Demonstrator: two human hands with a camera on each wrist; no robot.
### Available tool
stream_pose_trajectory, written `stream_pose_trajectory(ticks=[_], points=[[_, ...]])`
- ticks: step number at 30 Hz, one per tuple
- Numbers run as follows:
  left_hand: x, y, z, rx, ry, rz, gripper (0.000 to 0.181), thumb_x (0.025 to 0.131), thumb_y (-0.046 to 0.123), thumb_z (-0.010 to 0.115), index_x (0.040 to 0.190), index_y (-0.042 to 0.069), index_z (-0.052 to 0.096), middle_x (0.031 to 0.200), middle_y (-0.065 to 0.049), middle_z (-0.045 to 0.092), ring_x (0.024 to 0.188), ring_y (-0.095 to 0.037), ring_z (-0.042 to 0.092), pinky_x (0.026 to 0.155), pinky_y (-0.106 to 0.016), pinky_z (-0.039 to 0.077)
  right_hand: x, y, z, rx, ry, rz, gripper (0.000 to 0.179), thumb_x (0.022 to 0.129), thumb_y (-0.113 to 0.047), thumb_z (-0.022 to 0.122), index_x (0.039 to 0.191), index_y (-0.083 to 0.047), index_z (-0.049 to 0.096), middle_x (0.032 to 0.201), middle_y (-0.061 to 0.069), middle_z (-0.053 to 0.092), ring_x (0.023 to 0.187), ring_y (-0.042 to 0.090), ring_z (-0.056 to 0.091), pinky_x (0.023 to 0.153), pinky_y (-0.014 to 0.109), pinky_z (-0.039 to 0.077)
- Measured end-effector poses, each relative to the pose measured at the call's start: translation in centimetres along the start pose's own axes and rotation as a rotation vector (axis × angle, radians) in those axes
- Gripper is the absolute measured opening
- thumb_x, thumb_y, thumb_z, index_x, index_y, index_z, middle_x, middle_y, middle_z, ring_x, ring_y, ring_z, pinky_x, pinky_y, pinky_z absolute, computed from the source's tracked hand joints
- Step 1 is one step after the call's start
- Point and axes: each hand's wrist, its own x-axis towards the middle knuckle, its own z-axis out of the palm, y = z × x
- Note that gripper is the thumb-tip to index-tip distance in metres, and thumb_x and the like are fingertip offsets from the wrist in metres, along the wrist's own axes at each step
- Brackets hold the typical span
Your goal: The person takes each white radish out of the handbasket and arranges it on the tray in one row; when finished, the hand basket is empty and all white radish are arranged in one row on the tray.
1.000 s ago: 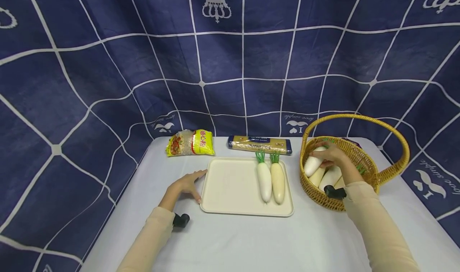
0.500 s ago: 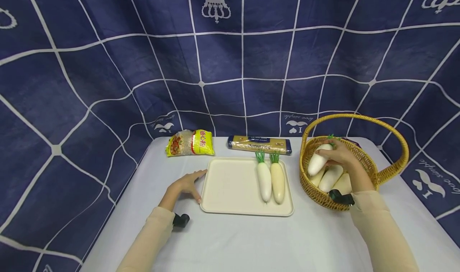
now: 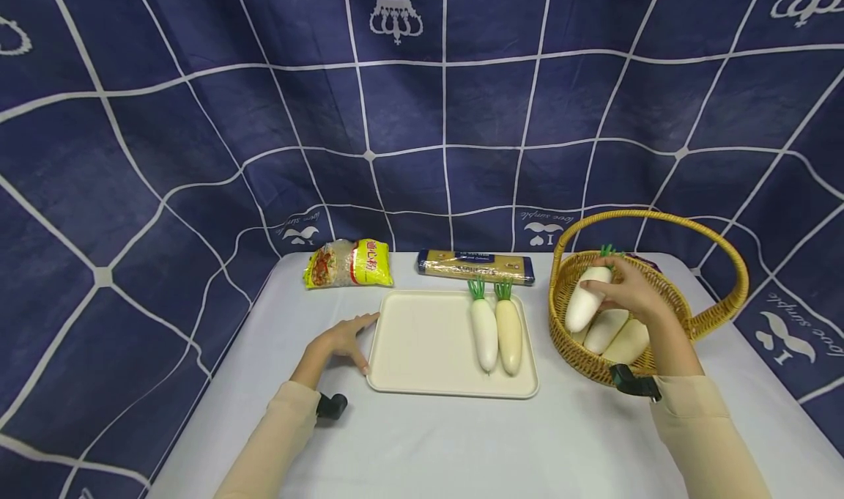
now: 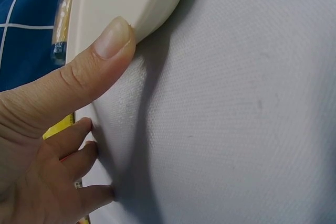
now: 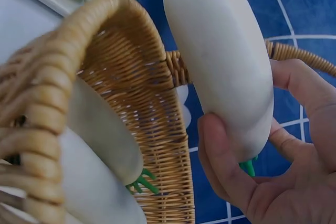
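My right hand (image 3: 629, 294) pinches a white radish (image 3: 585, 307) with green tops, between thumb and fingers near its leafy end. In the right wrist view that radish (image 5: 220, 56) is tilted, apart from the other radishes (image 5: 100, 156) lying in the wicker basket (image 5: 152, 87). My left hand (image 3: 339, 341) has its fingers spread at the left side of a cream tray (image 3: 422, 345). Its thumb (image 4: 107, 45) touches the tray's corner in the left wrist view. On the tray's right half lie a white radish (image 3: 486, 334) and a cream-coloured radish (image 3: 509, 338), side by side, tops pointing away.
The basket's tall arched handle (image 3: 649, 213) rises over its opening. Behind the tray lie a yellow food bag (image 3: 349, 263) and a long golden packet (image 3: 475, 266). A dark package (image 3: 642, 261) is partly hidden behind the basket. A blue patterned curtain (image 3: 409, 118) hangs at the back.
My right hand has raised the white radish off the others in the basket and drawn it slightly right and toward me. The left hand and the tray have stayed in place.
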Motion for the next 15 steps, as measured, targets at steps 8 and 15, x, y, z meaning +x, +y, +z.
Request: stream_pose_trajectory(ticks=[8,15], points=[[0.0,0.0,0.0,-0.003,0.004,0.0,0.12,0.046,0.019,0.093,0.148,0.015,0.031,0.152,-0.017,0.027,0.139,-0.041,0.021,0.11,-0.061,0.02,-1.4,-0.2,0.6,0.054,0.008,-0.052,0.063,0.09,-0.015,0.062,0.135,0.01,0.026,0.116,0.034,0.044,0.079,0.014,0.06,0.067,0.034,0.059],[-0.1,0.1,0.1,-0.007,0.003,-0.016,0.12,0.046,0.018,0.093,0.148,0.015,0.031,0.152,-0.016,0.027,0.139,-0.04,0.021,0.11,-0.061,0.019,-2.4,-0.3,1.2,0.042,0.002,-0.062,0.064,0.089,-0.017,0.063,0.136,0.007,0.027,0.111,0.034,0.051,0.084,0.018,0.061,0.068,0.035,0.059]])
